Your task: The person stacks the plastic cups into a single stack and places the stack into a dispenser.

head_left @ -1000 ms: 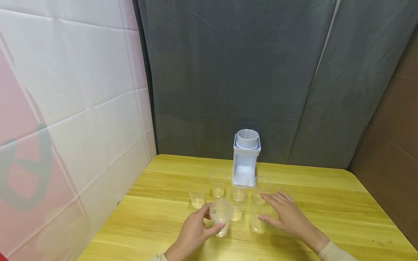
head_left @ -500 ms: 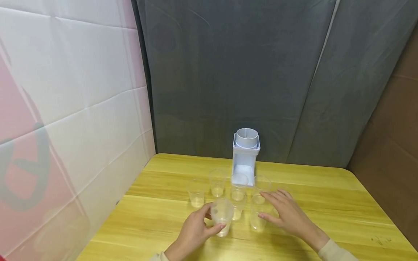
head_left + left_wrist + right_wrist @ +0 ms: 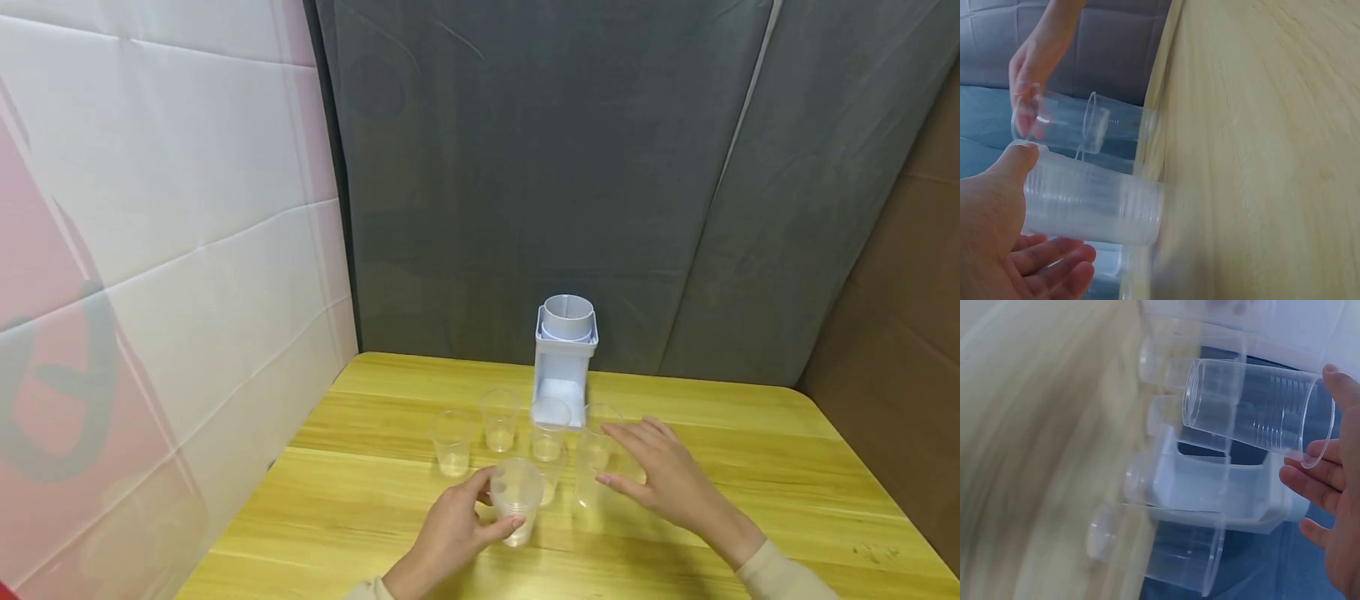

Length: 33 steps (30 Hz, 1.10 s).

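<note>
My left hand [image 3: 453, 529] grips a stack of nested clear plastic cups [image 3: 1091, 200], thumb on one side and fingers on the other. The stack is upright, its base close over the table. With thumb and fingers at the rim, my right hand [image 3: 663, 475] holds a single clear plastic cup [image 3: 1254, 409]; its base shows raised off the wood in the right wrist view. Behind the hands, several more clear cups stand upright and apart, among them a left cup [image 3: 452, 446] and a rear cup [image 3: 499, 423]. Some overlap the held cup in the head view.
A pale blue-white stand [image 3: 566, 358] with a round tube at its top is at the back of the wood-grain table [image 3: 750, 467]. A grey curtain [image 3: 525, 183] hangs behind, a white printed sheet [image 3: 225, 167] at left and a brown panel [image 3: 885, 275] at right.
My right hand has risen and moved slightly away from me, lifting the single cup. The left hand and its stack have shifted a little to the right. The standing cups stay put.
</note>
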Tool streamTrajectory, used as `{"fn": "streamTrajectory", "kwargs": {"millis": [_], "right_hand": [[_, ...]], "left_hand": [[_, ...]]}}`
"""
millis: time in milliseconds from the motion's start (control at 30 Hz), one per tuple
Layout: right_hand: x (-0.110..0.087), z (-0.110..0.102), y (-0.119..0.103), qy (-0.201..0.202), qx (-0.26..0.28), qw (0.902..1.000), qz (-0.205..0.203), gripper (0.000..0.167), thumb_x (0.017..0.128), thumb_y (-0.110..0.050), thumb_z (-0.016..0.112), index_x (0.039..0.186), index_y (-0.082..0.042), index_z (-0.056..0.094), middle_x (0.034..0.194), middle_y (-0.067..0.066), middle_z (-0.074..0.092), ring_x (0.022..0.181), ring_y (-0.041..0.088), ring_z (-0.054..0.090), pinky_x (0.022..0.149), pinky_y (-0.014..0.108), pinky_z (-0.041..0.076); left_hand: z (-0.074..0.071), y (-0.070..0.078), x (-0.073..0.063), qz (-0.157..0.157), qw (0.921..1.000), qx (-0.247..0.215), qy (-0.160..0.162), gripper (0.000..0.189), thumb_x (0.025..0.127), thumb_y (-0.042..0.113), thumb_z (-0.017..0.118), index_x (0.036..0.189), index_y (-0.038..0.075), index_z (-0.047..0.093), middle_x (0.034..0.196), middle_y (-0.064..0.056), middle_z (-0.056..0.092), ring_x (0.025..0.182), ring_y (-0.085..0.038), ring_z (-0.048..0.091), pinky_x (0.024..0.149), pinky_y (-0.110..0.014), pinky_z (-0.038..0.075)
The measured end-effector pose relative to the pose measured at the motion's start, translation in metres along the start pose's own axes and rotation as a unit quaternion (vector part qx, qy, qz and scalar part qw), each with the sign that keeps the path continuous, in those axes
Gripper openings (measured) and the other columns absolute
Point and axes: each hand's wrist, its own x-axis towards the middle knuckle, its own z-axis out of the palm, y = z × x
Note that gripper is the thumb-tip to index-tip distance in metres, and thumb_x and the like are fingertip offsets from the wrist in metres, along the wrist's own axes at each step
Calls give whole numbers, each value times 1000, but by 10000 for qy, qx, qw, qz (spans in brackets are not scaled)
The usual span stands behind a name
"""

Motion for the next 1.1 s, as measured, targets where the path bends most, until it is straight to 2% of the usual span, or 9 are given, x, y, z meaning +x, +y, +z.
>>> {"fn": "streamTrajectory", "kwargs": {"millis": [233,667,1100], "right_hand": [[10,-10,1,212,82,9996,-164,64,80,-40,78,131,-5,62,124,10,70,110,26,67,107,55,37],[19,-20,-5,185,113,9996,-172,62,82,-43,77,132,-9,61,122,7,71,108,24,67,108,55,37],[30,-36,-16,240,229,9992,-226,61,80,-42,78,129,-8,64,125,6,70,111,24,67,109,53,36]], "left_hand": [[4,2,1,92,9998,-132,-104,73,84,60,69,136,10,55,102,-2,74,87,-16,70,60,-17,49],[7,5,-1,178,9994,-200,-201,72,84,58,70,136,10,55,100,1,73,86,-12,69,61,-16,49],[13,12,-5,412,9969,-580,-335,68,84,53,73,136,14,55,98,5,72,87,-9,67,62,-15,50]]}}
